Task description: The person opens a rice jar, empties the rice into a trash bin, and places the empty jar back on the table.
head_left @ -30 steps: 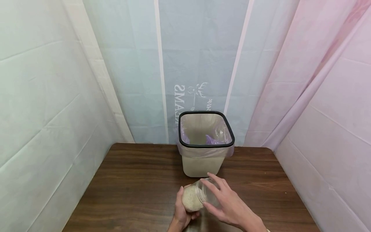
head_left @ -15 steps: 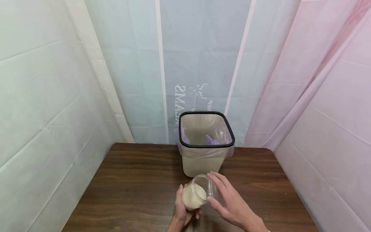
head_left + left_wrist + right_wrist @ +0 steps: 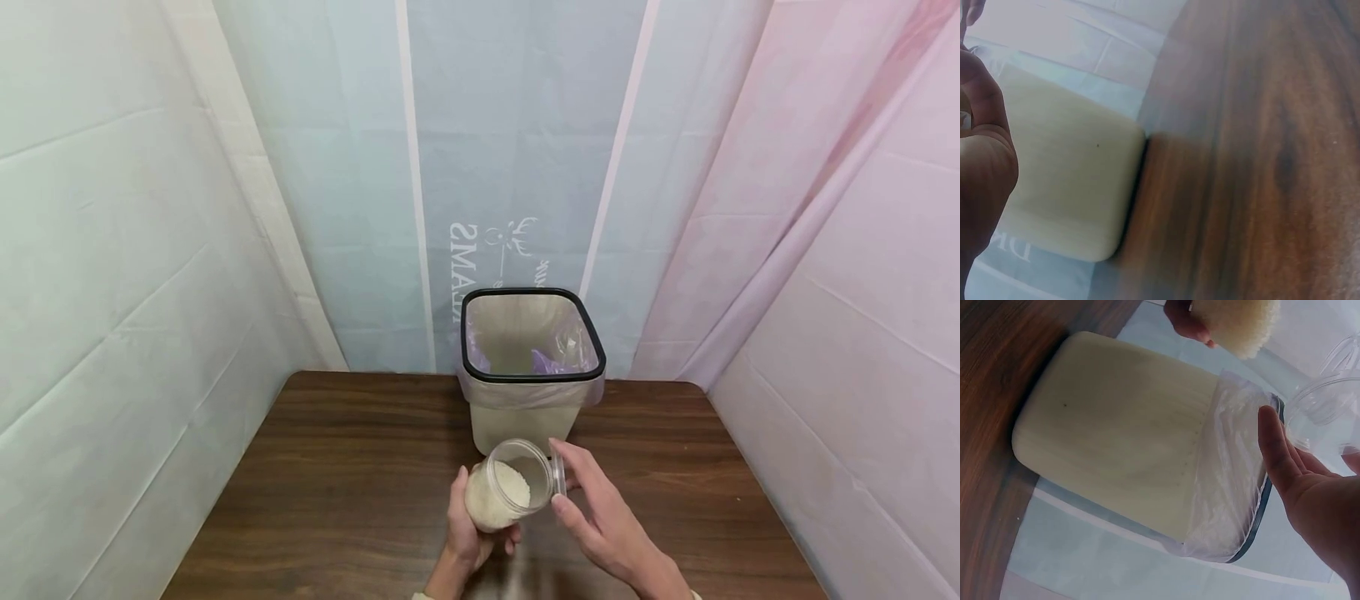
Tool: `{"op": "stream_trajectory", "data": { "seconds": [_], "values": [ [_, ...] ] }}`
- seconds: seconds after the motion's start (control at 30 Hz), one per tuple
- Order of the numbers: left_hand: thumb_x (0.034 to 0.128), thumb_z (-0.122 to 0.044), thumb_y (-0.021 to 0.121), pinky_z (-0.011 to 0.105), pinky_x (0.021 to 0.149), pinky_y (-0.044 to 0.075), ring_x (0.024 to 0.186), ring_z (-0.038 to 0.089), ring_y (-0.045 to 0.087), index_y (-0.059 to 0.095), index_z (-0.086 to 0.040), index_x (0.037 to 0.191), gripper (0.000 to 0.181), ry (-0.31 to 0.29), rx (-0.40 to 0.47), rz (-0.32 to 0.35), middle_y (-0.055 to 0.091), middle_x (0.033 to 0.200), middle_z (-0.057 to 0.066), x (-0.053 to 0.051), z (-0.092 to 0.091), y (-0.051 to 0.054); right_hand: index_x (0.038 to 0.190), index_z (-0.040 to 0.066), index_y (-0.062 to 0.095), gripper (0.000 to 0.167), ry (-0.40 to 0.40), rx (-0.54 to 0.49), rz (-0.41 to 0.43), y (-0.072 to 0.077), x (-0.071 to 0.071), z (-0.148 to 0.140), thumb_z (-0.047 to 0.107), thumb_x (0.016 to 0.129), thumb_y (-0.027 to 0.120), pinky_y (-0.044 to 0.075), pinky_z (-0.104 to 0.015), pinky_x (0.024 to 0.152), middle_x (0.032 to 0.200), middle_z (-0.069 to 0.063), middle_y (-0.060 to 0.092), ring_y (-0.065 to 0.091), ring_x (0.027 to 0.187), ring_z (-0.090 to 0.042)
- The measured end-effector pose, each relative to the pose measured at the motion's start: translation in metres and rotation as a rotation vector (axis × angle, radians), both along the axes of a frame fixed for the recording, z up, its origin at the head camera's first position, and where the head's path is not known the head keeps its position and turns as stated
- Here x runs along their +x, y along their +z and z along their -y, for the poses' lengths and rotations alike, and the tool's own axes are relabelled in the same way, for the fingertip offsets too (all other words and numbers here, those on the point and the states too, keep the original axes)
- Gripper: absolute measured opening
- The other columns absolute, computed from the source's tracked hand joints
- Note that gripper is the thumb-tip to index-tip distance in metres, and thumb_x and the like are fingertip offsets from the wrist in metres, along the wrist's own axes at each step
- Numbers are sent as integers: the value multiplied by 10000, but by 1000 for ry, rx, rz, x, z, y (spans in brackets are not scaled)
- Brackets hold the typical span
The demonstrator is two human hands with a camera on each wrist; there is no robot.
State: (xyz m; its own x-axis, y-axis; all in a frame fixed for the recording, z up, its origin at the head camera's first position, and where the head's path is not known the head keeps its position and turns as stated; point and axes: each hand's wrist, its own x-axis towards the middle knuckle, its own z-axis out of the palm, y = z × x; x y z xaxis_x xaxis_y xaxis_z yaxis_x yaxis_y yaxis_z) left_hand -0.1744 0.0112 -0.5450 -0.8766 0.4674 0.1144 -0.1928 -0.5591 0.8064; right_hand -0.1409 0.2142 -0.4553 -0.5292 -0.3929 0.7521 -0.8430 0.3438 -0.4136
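Observation:
A clear jar (image 3: 489,506) partly filled with white rice grains (image 3: 513,483) is tilted, its round mouth facing up and right. Gripping it from the left and below is my left hand (image 3: 467,533); in the left wrist view this hand shows only at the left edge. My right hand (image 3: 611,521) pinches a clear lid (image 3: 558,475) between thumb and fingers, on edge beside the right side of the jar's mouth. The right wrist view shows the see-through lid (image 3: 1317,415) in the fingers, apart from the rice-filled jar (image 3: 1235,325).
A cream bin (image 3: 517,421) with a black rim (image 3: 534,377) and a pale purple liner bag (image 3: 551,364) stands just beyond the hands. Under it is a dark wooden table (image 3: 360,500). Fabric curtains (image 3: 517,125) enclose the back and sides.
The lid in my right hand has shifted right, off the front of the jar's mouth. The jar has risen slightly and turned, so its open mouth and the rice inside now show.

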Motion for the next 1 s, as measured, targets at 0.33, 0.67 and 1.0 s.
{"op": "stream_trajectory", "data": {
  "seconds": [0.33, 0.67, 1.0],
  "values": [
    [966, -614, -46, 217, 428, 466, 535, 81, 649, 635, -168, 1038, 818, -2, 15, -42, 725, 735, -47, -3, 6, 12, 1452, -9, 397, 595, -70, 4, 49, -8, -3, -5, -44, 884, 569, 484, -153, 836, 1313, -86, 533, 601, 903, -65],
    [976, -596, -55, 227, 416, 453, 526, 79, 638, 625, -143, 1048, 821, 19, 49, -45, 717, 724, -34, -5, 11, 20, 1475, 73, 394, 596, -160, 71, 155, -26, -7, -9, 2, 917, 591, 483, -165, 800, 1218, -14, 548, 555, 951, -52],
    [978, -606, -23, 222, 417, 430, 519, 85, 637, 635, -154, 1028, 799, 49, 47, -63, 715, 709, -36, -9, 19, 38, 1459, 200, 450, 586, -386, 216, 230, -58, -11, -13, 264, 924, 680, 527, -338, 886, 1354, -14, 548, 548, 1193, -137]
  ]
}}
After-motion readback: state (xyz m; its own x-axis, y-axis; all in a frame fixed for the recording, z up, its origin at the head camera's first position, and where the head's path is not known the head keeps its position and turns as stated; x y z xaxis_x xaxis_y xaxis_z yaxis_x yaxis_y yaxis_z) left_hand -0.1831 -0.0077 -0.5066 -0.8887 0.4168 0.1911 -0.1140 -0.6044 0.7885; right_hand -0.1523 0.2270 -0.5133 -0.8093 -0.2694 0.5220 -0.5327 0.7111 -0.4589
